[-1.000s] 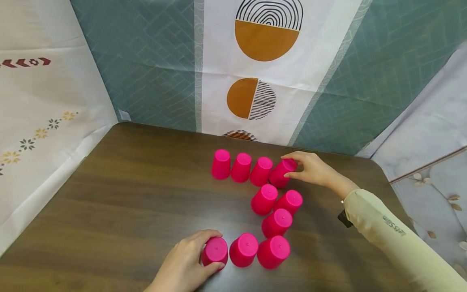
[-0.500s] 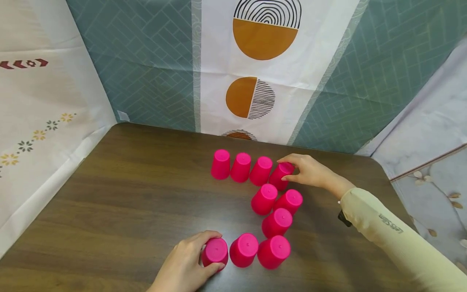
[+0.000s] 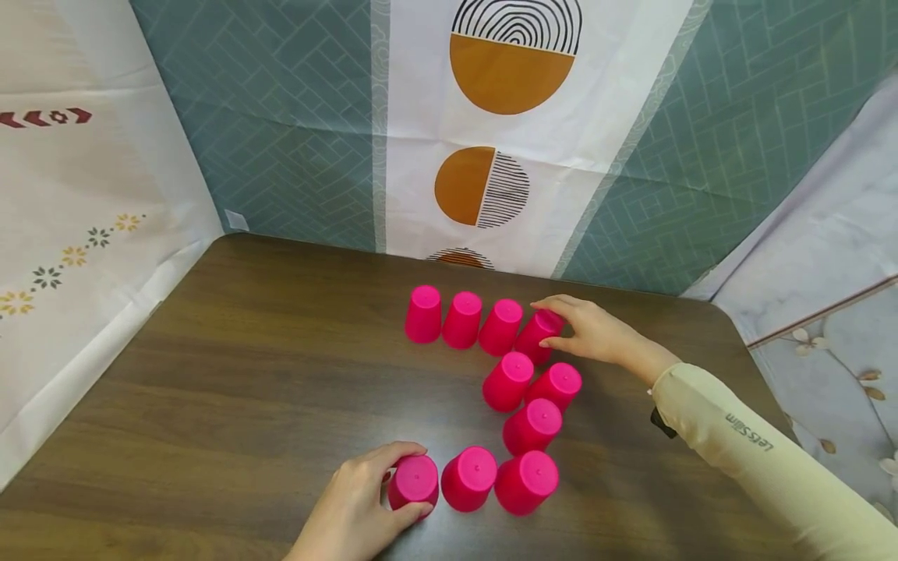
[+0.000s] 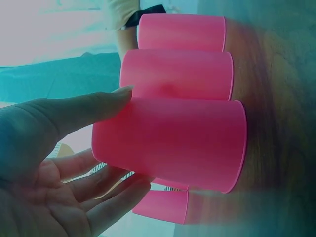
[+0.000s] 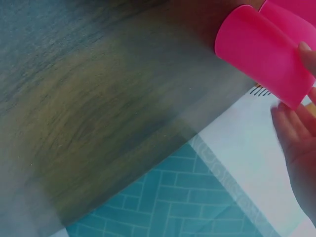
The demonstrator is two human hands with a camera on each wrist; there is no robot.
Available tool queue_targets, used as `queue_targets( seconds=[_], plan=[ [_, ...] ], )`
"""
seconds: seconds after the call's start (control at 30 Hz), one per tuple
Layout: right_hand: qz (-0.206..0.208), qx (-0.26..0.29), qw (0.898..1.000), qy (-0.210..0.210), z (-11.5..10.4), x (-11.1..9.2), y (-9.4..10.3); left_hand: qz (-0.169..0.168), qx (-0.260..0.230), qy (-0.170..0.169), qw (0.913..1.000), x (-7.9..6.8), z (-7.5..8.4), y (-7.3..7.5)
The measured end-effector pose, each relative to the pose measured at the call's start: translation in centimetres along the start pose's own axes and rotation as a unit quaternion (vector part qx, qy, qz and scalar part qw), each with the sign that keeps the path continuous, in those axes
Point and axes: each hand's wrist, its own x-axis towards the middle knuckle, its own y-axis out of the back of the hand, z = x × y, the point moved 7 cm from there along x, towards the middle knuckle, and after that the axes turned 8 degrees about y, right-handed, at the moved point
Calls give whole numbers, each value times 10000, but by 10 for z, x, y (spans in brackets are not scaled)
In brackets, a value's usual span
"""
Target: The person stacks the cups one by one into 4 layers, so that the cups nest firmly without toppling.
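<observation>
Several bright pink plastic cups stand upside down on the table. In the head view my left hand (image 3: 354, 499) holds the front-left cup (image 3: 412, 483) near its raised base, thumb on one side and fingers on the other. The left wrist view shows that same cup (image 4: 173, 140) with its rim at the tabletop. At the back right, my right hand (image 3: 592, 331) grips the top of another cup (image 3: 535, 336), beside the end of the back row. This cup (image 5: 261, 54) also appears in the right wrist view, with thumb and fingers around its base end.
Two cups (image 3: 468, 479) (image 3: 526, 483) stand right of the left hand's cup. A slanting group, including a cup (image 3: 508, 382), links front and back rows. The back row runs left to a cup (image 3: 424, 315). Patterned cloth (image 3: 295, 140) hangs behind the brown table (image 3: 245, 374).
My right hand has shifted slightly left and toward me with its cup, closer to the back row. The left hand and the cup in it have stayed in place.
</observation>
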Motion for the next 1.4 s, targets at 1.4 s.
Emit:
queue_targets(
  seconds=[1.4],
  plan=[
    [545,883,9946,-86,-74,-30,-20,1083,-679,-736,9891,127,29,92]
  ],
)
